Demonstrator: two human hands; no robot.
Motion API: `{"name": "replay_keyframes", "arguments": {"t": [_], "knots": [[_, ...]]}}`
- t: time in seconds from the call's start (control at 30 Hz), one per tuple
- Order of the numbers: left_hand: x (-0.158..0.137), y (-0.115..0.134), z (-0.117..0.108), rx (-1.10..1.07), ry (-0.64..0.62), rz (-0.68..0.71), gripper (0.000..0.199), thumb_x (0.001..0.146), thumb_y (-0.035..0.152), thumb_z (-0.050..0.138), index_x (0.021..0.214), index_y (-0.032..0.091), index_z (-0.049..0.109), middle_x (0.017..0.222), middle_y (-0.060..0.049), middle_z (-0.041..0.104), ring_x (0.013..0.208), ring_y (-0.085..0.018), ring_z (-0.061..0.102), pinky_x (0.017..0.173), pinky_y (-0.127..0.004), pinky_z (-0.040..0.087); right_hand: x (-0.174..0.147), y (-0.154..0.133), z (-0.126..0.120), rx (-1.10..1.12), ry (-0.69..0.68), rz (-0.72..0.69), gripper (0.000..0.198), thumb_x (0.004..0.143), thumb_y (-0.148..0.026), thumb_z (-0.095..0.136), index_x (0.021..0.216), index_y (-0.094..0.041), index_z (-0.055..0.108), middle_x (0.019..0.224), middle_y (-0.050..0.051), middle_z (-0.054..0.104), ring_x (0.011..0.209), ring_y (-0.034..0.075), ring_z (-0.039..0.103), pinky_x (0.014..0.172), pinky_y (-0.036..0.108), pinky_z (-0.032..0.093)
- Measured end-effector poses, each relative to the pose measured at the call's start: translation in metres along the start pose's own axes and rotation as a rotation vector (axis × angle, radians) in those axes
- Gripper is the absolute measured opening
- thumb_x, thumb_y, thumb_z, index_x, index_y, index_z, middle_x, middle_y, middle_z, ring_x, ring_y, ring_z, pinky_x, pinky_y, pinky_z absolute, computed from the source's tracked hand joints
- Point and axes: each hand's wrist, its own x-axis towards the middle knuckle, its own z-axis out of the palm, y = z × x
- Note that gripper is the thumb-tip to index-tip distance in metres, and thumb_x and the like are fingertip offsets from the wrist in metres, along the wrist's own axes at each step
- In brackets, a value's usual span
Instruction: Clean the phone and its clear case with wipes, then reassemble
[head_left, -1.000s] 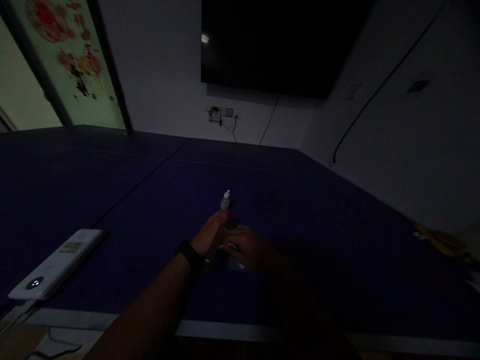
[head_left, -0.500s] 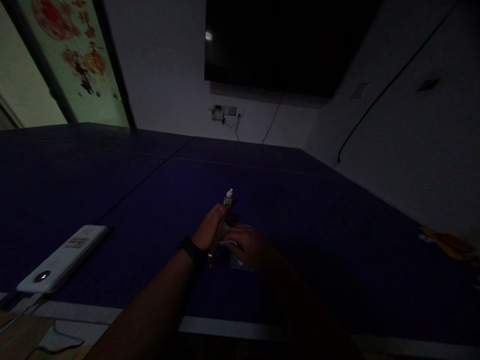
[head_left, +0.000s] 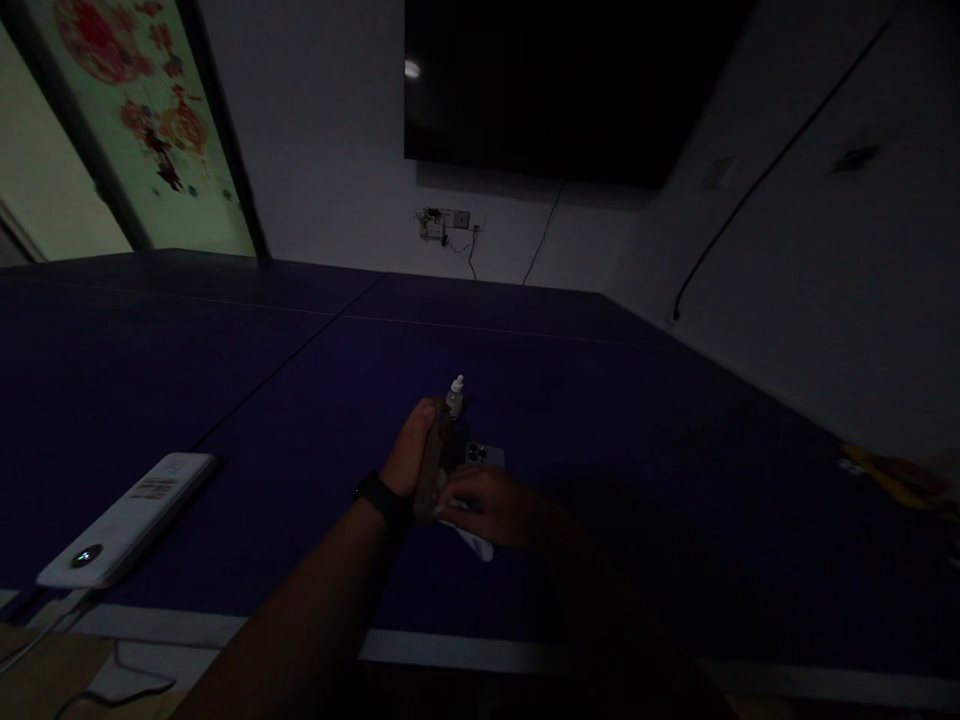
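My left hand (head_left: 407, 450), with a dark watch on its wrist, is closed around a flat brown phone-sized case (head_left: 430, 465) tilted up on its edge. Dim light hides the case's finer detail. Against its lower right side, the fingers of my right hand (head_left: 491, 505) pinch a white cloth (head_left: 474, 543), whose loose end hangs below them. A phone (head_left: 486, 455) lies on the blue table just beyond my right hand, its camera lenses facing up and its near part covered by the hand. Past the case's far end stands a small clear bottle (head_left: 454, 400) with a white dropper tip.
A white power bank (head_left: 142, 515) with a cable lies at the left on the blue table (head_left: 285, 420). A yellow and dark item (head_left: 896, 478) rests at the far right. A large dark screen (head_left: 555, 90) hangs on the wall above several sockets (head_left: 450, 220).
My right hand has slid down and nearer along the case, with the cloth's end now hanging out. More of the phone shows. The case has turned slightly to show more of its broad side.
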Motion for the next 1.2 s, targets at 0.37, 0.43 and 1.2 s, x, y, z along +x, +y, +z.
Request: {"name": "replay_keyframes", "arguments": {"t": [0.37,0.43,1.2], "knots": [[-0.013,0.020,0.011,-0.369,-0.190,-0.276,0.062,0.094,0.056,0.052,0.147,0.023,0.051,0.110,-0.011,0.076,0.083,-0.025,0.074,0.075,-0.038,0.057,0.007,0.043,-0.015,0.374,1.155,0.345,0.034,0.088,-0.056,0.060,0.091,-0.022,0.064,0.067,-0.003,0.059,0.057,0.015,0.055,0.050,0.024,0.044],[-0.015,0.014,0.016,-0.380,-0.161,-0.275,0.059,0.097,0.052,0.050,0.148,0.022,0.052,0.109,-0.010,0.077,0.084,-0.025,0.074,0.078,-0.038,0.057,0.007,0.039,-0.011,0.340,1.159,0.342,0.029,0.089,-0.051,0.062,0.093,-0.022,0.065,0.069,-0.002,0.061,0.060,0.016,0.058,0.053,0.025,0.046],[-0.027,-0.013,0.035,-0.443,-0.082,-0.074,0.052,0.099,0.053,0.056,0.144,0.027,0.059,0.144,-0.005,0.064,0.141,-0.023,0.051,0.123,-0.035,0.034,0.020,-0.002,0.020,0.542,0.818,0.285,0.021,0.090,-0.038,0.066,0.103,-0.023,0.073,0.097,0.003,0.076,0.084,0.019,0.069,0.071,0.027,0.053]]}}
